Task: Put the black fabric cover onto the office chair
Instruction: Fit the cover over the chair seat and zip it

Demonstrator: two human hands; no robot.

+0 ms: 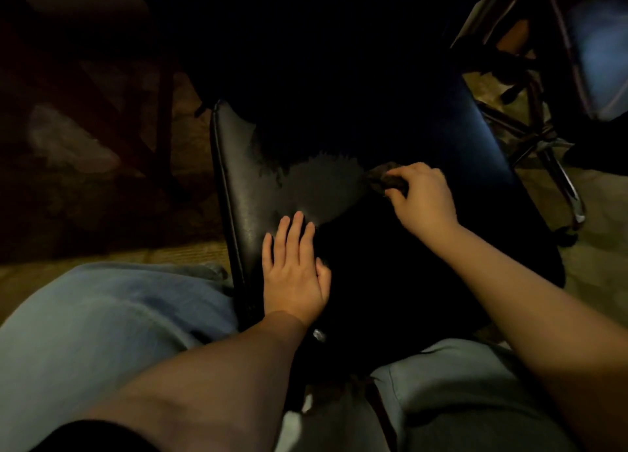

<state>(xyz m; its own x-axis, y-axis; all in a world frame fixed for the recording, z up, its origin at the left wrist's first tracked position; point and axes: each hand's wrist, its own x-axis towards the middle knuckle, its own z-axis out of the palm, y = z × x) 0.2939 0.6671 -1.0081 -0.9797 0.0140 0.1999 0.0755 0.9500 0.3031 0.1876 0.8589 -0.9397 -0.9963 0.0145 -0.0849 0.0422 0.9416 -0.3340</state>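
While left hand lies flat on chair, right hand pinches cover edge.

The left hand lies on the office chair; the right hand, farther right, holds the cover.

Your office chair is glossy black, with a dull grey worn patch at its middle. The fabric cover over its near right part is plain black. Your jeans are pale blue, and the floor is tan.
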